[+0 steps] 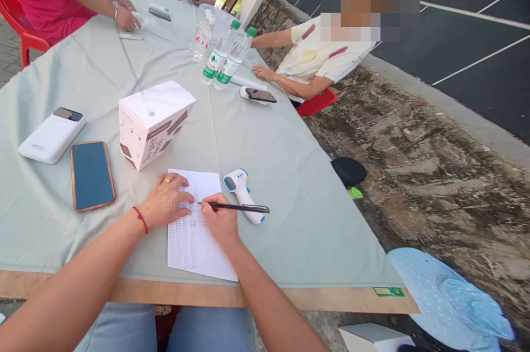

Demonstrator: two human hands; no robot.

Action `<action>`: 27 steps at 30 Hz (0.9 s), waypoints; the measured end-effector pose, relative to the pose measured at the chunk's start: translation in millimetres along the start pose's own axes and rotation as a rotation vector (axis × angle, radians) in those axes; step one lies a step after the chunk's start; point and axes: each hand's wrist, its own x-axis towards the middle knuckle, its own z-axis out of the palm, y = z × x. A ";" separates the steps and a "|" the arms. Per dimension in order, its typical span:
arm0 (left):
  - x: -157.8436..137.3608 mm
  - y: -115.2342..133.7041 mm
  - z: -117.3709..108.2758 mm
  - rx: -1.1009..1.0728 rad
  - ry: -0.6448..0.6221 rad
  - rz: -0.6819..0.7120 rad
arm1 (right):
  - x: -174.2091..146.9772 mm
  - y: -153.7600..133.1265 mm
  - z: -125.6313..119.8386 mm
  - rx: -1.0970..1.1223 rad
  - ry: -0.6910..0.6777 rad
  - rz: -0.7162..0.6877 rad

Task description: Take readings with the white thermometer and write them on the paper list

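Pen (244,208) pinched near its tip in our right fingers (210,208), left fingers (184,196) spread over the paper (194,236), we want it pinned flat and every stroke unhurried.

Single view, head-worn: looks from above the near edge of the desk (314,252), facing forward and down. Near edge close, across lower frame; far end well off, toward top; right edge runs diagonally.

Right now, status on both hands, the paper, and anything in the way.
Left hand on white rectangular paper sheet. Right hand holding slim black pen, tip at page. White-blue pistol-shaped thermometer beside sheet, possible obstacle.
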 end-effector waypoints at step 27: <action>0.4 4.7 -3.4 0.026 -0.041 -0.036 | -2.4 6.3 0.6 -0.015 -0.035 -0.016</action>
